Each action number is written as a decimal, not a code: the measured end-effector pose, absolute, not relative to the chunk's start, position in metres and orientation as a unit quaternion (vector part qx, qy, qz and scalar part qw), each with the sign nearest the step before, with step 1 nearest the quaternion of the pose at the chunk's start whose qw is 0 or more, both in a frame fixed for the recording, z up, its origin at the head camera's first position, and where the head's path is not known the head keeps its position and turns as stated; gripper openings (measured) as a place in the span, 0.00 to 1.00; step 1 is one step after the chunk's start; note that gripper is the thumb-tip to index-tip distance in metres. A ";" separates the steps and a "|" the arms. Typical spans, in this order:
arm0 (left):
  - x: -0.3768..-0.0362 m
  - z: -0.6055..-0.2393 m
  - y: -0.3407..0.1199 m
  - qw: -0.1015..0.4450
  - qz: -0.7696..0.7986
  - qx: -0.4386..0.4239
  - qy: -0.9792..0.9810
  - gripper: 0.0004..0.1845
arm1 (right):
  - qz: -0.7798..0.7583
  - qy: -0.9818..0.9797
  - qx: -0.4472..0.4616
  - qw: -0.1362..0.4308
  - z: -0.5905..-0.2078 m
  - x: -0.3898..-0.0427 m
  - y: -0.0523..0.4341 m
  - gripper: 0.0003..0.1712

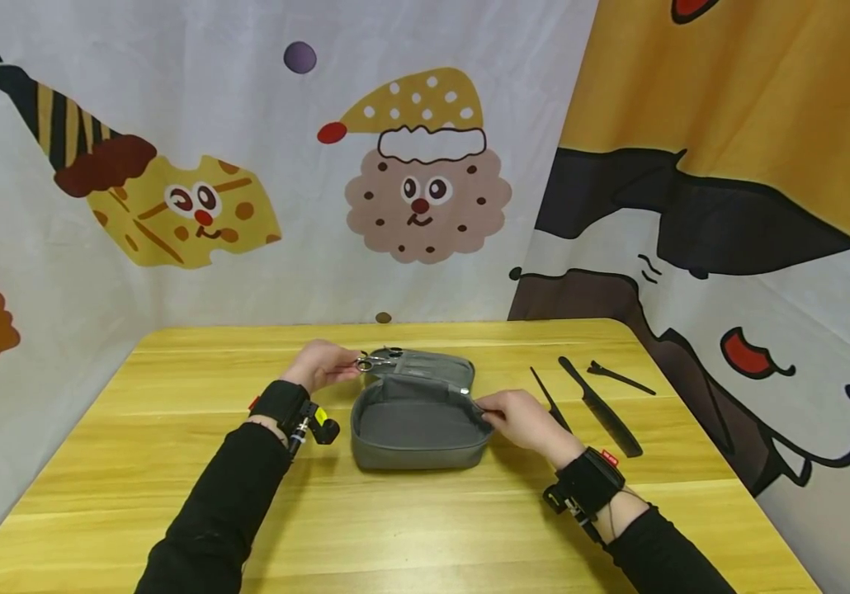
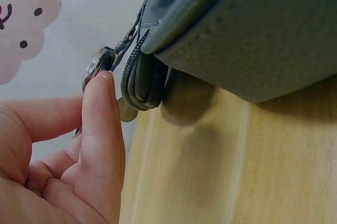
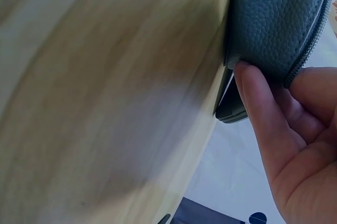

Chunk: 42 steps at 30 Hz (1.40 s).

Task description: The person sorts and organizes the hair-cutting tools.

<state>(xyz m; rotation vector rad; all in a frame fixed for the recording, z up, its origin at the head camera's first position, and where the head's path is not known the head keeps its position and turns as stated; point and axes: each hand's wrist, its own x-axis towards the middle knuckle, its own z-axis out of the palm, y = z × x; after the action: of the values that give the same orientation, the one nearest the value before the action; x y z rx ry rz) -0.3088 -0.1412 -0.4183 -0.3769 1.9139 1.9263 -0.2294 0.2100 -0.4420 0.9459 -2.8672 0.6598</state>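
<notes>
Pinching the scissors (image 1: 375, 362) in your left hand (image 1: 318, 364), keep to the handles; your right hand (image 1: 517, 417) fingers grip the soft pouch (image 1: 413, 429) rim, which looks floppy.

Staged recording booth, not a lived-in room. Cartoon-printed fabric backdrops (image 1: 425, 165) enclose a bare wooden table (image 1: 172, 462) on all visible sides.

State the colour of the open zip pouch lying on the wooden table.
The soft zip pouch is grey, inside and out; the head view shows it best.
</notes>
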 end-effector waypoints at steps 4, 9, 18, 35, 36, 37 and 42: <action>-0.309 -0.420 -0.141 0.198 0.685 -0.139 0.688 0.13 | 0.206 -0.925 0.318 0.029 -0.443 -0.230 0.210 0.15; -0.309 -0.421 -0.143 0.199 0.682 -0.137 0.691 0.14 | 0.212 -0.928 0.307 0.026 -0.444 -0.230 0.209 0.15; -0.307 -0.423 -0.144 0.203 0.684 -0.133 0.688 0.14 | 0.282 -0.919 0.274 -0.028 -0.442 -0.235 0.212 0.13; -0.308 -0.424 -0.143 0.202 0.692 -0.134 0.680 0.13 | 0.476 -0.865 0.098 -0.128 -0.434 -0.286 0.213 0.27; -0.308 -0.424 -0.143 0.202 0.691 -0.136 0.680 0.13 | 0.474 -0.866 0.094 -0.131 -0.434 -0.290 0.213 0.27; -0.308 -0.424 -0.143 0.203 0.691 -0.136 0.680 0.12 | 0.472 -0.866 0.092 -0.134 -0.434 -0.293 0.212 0.27; -0.309 -0.423 -0.142 0.204 0.692 -0.135 0.679 0.12 | 0.463 -0.870 0.076 -0.152 -0.433 -0.303 0.209 0.27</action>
<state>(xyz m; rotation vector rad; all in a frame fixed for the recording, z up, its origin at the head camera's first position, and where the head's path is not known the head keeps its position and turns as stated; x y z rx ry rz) -0.3090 -0.1420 -0.4232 -0.3768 1.8953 1.9294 -0.3027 0.2089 -0.4329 0.2641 -3.0333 1.6132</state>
